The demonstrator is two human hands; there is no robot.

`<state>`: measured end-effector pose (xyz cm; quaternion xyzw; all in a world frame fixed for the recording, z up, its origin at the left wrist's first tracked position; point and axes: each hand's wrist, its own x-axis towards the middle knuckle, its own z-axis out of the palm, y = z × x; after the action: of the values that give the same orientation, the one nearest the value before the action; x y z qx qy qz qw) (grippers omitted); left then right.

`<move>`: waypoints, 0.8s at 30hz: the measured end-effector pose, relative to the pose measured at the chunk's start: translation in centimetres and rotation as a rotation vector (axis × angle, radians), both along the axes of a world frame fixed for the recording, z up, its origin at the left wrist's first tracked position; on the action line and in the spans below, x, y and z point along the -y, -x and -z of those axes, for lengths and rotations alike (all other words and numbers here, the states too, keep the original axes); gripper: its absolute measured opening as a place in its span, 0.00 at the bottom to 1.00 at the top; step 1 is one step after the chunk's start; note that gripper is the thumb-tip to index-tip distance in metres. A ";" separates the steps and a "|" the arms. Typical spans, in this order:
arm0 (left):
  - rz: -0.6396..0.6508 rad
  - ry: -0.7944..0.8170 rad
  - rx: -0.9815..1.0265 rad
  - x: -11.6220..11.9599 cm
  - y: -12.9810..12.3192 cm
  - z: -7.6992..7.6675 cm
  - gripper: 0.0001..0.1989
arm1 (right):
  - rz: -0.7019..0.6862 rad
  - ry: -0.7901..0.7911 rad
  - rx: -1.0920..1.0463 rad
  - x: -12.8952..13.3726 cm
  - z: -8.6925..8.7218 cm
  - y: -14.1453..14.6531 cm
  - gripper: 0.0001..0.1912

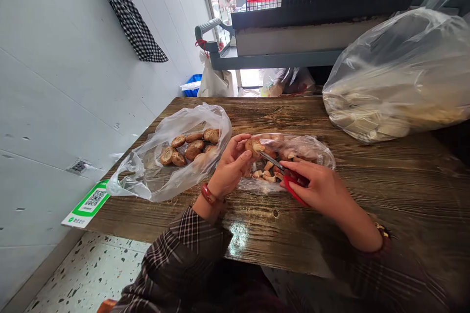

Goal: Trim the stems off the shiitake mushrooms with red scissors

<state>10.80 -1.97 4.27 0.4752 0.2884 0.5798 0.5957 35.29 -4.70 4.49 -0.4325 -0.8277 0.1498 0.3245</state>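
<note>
at frame centre, the left hand pinched a shiitake mushroom while the right hand held red-handled scissors at its stem, seemingly mid-trim; a clean snip called for steadiness.

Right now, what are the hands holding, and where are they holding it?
The left hand holds a mushroom by its cap. The right hand holds scissors by the red handles.
</note>
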 end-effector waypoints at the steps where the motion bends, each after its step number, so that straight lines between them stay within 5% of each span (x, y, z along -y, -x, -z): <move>1: -0.006 -0.006 -0.003 0.0 0.0 0.0 0.23 | 0.011 -0.011 0.013 0.1 0.0 0.0 0.19; 15: 0.012 0.086 0.025 0.2 0.0 -0.4 0.24 | 0.062 -0.064 0.133 0.0 -0.5 -0.3 0.20; 24: 0.089 0.004 -0.076 0.4 -0.2 -0.3 0.26 | 0.033 -0.019 0.138 -0.3 -0.6 -0.9 0.22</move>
<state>11.03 -2.35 4.55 0.5081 0.2906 0.5335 0.6105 36.17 -4.35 5.13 -0.4523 -0.8423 0.1064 0.2732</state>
